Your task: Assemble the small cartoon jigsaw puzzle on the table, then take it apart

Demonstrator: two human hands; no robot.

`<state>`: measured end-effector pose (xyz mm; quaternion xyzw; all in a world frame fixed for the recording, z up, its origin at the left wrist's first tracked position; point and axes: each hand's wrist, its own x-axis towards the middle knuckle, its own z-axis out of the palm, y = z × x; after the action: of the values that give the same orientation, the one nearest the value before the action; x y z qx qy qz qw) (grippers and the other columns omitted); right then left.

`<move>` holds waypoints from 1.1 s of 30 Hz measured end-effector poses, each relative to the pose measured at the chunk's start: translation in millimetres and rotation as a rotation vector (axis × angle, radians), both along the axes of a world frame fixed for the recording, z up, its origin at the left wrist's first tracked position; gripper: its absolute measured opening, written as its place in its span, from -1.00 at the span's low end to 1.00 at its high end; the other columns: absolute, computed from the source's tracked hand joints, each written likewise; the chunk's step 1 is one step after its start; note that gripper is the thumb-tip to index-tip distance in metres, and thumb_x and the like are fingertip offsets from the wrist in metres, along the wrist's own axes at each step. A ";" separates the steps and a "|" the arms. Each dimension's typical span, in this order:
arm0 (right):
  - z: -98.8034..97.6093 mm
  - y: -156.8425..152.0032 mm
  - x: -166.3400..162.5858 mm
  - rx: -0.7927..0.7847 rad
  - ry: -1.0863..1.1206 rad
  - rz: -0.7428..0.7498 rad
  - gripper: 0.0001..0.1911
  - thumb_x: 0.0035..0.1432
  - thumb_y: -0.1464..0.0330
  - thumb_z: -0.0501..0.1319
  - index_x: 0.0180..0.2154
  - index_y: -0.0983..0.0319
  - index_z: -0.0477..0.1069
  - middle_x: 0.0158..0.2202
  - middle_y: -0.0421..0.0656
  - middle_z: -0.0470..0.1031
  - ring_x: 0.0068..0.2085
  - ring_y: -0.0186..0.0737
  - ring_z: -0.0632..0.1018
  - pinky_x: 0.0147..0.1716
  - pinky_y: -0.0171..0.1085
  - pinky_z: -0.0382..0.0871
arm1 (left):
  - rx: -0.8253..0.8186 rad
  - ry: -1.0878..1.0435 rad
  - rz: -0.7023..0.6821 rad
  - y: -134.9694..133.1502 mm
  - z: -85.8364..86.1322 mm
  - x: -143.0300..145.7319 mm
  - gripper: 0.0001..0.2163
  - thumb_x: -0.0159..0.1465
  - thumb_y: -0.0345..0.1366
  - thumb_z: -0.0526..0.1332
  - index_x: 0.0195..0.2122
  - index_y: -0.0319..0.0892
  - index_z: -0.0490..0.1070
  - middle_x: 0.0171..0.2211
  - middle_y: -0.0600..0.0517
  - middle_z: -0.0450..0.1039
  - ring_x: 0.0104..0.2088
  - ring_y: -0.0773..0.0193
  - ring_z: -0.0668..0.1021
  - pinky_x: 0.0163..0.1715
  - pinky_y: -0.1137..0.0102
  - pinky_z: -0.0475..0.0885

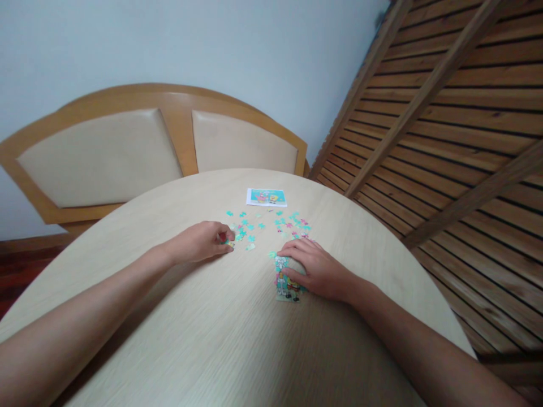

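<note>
A partly joined cartoon jigsaw lies on the round wooden table. My right hand rests flat on its right side, fingers stretched out over it. Loose turquoise and pink puzzle pieces are scattered just beyond both hands. My left hand lies at the left edge of the scatter, fingers curled in a pinch on a small puzzle piece against the tabletop. A small reference picture card lies farther back.
A wooden bench back with two beige padded panels stands behind the table against a pale wall. A slatted wooden partition rises along the right side, close to the table's right edge.
</note>
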<state>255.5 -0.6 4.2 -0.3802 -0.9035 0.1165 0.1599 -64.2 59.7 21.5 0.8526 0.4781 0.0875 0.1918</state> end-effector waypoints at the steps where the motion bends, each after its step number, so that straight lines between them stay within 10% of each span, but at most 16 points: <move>1: 0.4 -0.2 -0.2 -0.002 -0.005 0.000 -0.66 0.36 0.18 0.18 0.07 0.17 0.45 0.04 -0.04 0.49 0.04 -0.05 0.46 0.12 0.00 0.25 | -0.014 0.010 -0.014 -0.8 1.2 0.1 -0.75 0.20 -0.10 0.25 -0.19 -0.11 0.56 -0.36 0.04 0.57 -0.40 0.24 0.54 -0.40 0.43 0.31; 17: 8.9 -4.5 7.7 -0.034 -0.067 0.110 -0.32 0.14 0.03 0.35 0.22 0.18 0.38 0.18 0.04 0.41 0.18 0.08 0.39 0.21 0.09 0.20 | 0.077 -0.165 -0.404 -34.0 -5.3 40.8 -0.90 0.37 -0.25 0.22 -0.20 -0.14 0.48 -0.21 -0.03 0.52 -0.15 0.16 0.54 -0.10 0.31 0.40; 33: -3.2 4.3 7.8 0.024 -0.077 -0.016 -0.44 0.28 0.04 0.23 0.21 0.15 0.40 0.26 0.00 0.39 0.26 0.09 0.34 0.22 0.11 0.17 | 0.271 -0.261 -0.368 -60.9 -22.6 64.8 -0.87 0.36 -0.19 0.26 -0.18 -0.11 0.47 -0.21 0.01 0.56 -0.10 0.12 0.52 -0.06 0.22 0.38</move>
<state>263.3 3.7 1.0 -0.3895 -0.9073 0.0898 0.1307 0.6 -1.3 -1.1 0.9246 0.2701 0.2238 0.1486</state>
